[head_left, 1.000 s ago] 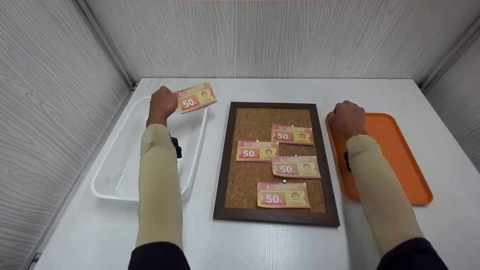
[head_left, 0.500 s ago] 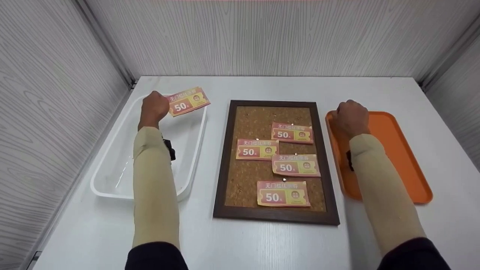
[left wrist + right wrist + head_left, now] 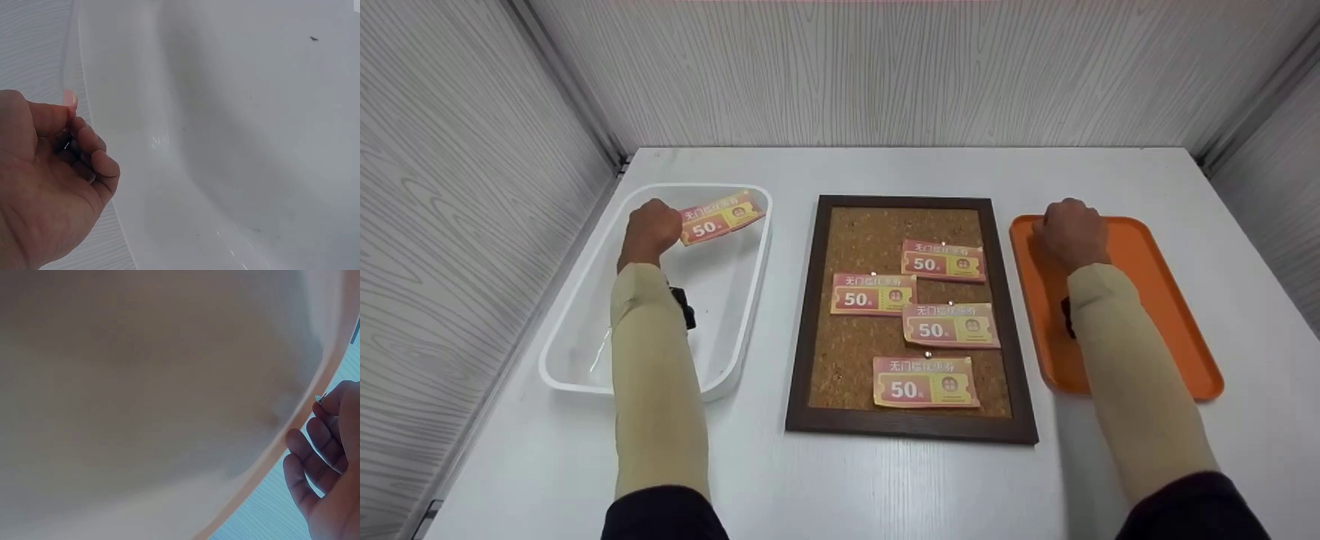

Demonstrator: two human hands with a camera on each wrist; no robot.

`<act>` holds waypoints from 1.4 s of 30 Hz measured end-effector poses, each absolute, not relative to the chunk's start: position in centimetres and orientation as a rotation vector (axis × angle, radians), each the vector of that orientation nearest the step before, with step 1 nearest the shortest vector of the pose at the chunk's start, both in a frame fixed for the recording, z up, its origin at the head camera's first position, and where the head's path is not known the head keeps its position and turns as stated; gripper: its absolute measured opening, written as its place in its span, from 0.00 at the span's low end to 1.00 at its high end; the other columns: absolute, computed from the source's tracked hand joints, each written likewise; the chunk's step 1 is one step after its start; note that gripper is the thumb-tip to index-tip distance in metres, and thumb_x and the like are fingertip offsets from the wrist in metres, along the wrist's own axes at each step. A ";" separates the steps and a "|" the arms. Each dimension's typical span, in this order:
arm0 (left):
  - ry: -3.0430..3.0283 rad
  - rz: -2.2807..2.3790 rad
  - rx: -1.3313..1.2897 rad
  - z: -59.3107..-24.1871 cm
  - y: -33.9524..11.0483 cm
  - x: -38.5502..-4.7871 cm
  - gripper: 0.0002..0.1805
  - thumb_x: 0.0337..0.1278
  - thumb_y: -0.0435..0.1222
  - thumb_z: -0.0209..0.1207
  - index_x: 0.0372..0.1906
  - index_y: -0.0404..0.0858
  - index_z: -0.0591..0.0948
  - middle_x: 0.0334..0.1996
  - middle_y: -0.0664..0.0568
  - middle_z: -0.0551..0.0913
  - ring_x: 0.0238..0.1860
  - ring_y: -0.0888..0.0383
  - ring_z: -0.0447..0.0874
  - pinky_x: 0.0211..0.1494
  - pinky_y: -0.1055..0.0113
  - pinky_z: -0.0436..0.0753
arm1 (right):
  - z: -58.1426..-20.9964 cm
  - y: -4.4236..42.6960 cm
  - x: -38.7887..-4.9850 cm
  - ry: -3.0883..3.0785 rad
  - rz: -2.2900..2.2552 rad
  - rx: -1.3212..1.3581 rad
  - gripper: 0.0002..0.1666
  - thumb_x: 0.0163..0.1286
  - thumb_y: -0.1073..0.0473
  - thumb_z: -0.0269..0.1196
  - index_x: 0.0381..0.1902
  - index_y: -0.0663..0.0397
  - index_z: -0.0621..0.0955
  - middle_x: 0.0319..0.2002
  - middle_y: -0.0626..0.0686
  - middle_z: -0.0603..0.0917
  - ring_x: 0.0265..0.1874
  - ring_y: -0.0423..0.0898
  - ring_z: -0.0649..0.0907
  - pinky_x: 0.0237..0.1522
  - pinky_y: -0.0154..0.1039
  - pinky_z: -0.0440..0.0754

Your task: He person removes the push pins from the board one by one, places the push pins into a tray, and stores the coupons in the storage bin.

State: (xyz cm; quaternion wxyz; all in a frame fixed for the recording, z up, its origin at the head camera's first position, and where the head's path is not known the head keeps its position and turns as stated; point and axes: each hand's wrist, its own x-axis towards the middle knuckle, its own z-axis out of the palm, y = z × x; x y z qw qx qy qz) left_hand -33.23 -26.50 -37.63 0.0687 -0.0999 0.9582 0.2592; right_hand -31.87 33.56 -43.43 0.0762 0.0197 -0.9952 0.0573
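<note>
My left hand (image 3: 651,231) pinches a pink-and-yellow paper coupon (image 3: 721,219) marked 50 by its left end, over the far part of a white plastic tub (image 3: 742,330). In the left wrist view only a thin edge of the coupon (image 3: 70,99) shows between thumb and forefinger. Over the left rim of an orange tray (image 3: 1155,300) is my right hand (image 3: 1072,232). Its thumb and forefinger pinch a small metal thumbtack (image 3: 319,400), seen in the right wrist view; the other fingers curl loosely.
Between tub and tray lies a dark-framed corkboard (image 3: 847,367). Several coupons like the held one, such as the lowest coupon (image 3: 926,382), are pinned on it with metal tacks. Wood-grain panels (image 3: 840,75) enclose the white table at back and sides.
My left hand has moved left and nearer, carrying the coupon from above the tub's far right corner to over its inside. The right hand has shifted slightly right and still holds the thumbtack.
</note>
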 end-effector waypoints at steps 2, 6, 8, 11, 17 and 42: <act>2.862 0.767 -0.311 -37.8 -26.6 -33.2 0.28 0.68 0.36 0.30 0.62 0.22 0.67 0.50 0.34 0.74 0.44 0.45 0.70 0.57 0.50 0.72 | -43.4 33.7 -31.8 -3.005 0.164 0.048 0.22 0.71 0.57 0.51 0.28 0.72 0.80 0.31 0.70 0.78 0.28 0.65 0.80 0.33 0.59 0.80; 2.804 0.755 -0.330 -37.9 -26.8 -33.2 0.30 0.68 0.37 0.30 0.67 0.22 0.62 0.60 0.30 0.70 0.52 0.43 0.69 0.65 0.48 0.68 | -43.3 34.0 -31.5 -3.030 0.165 0.026 0.22 0.71 0.56 0.51 0.26 0.71 0.79 0.30 0.69 0.78 0.26 0.61 0.78 0.31 0.57 0.79; 2.796 0.731 -0.320 -38.0 -26.9 -33.1 0.30 0.68 0.37 0.30 0.67 0.22 0.61 0.62 0.29 0.69 0.54 0.41 0.69 0.67 0.47 0.67 | -43.2 34.0 -31.4 -3.038 0.159 0.020 0.22 0.71 0.56 0.51 0.26 0.70 0.78 0.30 0.69 0.78 0.25 0.60 0.78 0.30 0.56 0.79; 2.795 0.689 -0.291 -38.1 -27.1 -32.9 0.30 0.68 0.38 0.29 0.66 0.21 0.62 0.61 0.28 0.69 0.55 0.39 0.69 0.66 0.46 0.67 | -43.2 34.2 -31.4 -3.037 0.163 0.001 0.22 0.71 0.56 0.50 0.25 0.69 0.78 0.29 0.68 0.77 0.24 0.59 0.76 0.29 0.55 0.78; 2.771 0.666 -0.237 -38.4 -27.4 -32.6 0.31 0.67 0.38 0.28 0.65 0.20 0.62 0.62 0.27 0.67 0.55 0.38 0.68 0.66 0.45 0.66 | -43.2 34.4 -31.5 -3.043 0.157 -0.033 0.22 0.71 0.56 0.50 0.24 0.68 0.78 0.28 0.67 0.76 0.23 0.58 0.75 0.27 0.54 0.77; 2.605 0.700 -0.339 -39.9 -27.9 -31.4 0.28 0.58 0.41 0.48 0.60 0.28 0.70 0.55 0.35 0.72 0.49 0.43 0.69 0.58 0.48 0.72 | -43.3 34.8 -31.2 -3.104 0.200 -0.115 0.25 0.71 0.54 0.50 0.15 0.60 0.71 0.17 0.56 0.67 0.17 0.52 0.71 0.16 0.42 0.68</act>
